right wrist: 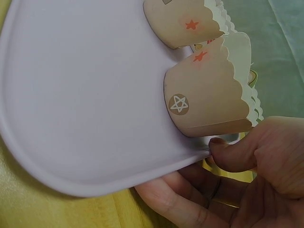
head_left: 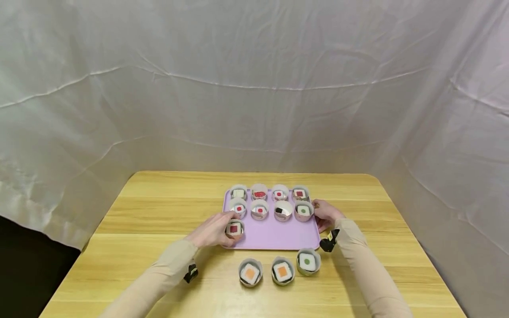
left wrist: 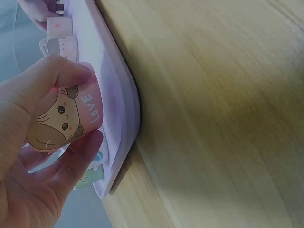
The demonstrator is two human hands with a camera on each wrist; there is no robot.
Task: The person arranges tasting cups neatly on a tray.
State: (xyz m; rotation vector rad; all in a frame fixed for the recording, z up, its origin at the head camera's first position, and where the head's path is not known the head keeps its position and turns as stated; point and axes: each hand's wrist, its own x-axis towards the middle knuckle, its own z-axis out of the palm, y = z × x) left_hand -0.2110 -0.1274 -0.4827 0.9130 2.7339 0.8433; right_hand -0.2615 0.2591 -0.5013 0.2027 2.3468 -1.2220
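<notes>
My left hand (head_left: 214, 229) grips a pink paper cup (left wrist: 90, 102) printed with a cartoon girl and LOVE, at the left front corner of the lilac tray (head_left: 274, 234). Thumb and fingers lie on opposite sides of its wall. Inside that cup is a white square piece with a dark red centre (head_left: 233, 229). At the tray's right edge my right hand (head_left: 326, 213) pinches the rim, thumb above and fingers below. Beside that thumb stands a scallop-edged paper cup (right wrist: 209, 90). Two rows of filled paper cups occupy the tray's back half.
In front of the tray, on the wooden table (head_left: 159, 221), stand an orange-centred piece's cup (head_left: 250, 273), another like it (head_left: 283, 271) and a cup with a green-centred piece (head_left: 308, 262). A pale curtain (head_left: 254, 110) hangs behind the table and along its sides.
</notes>
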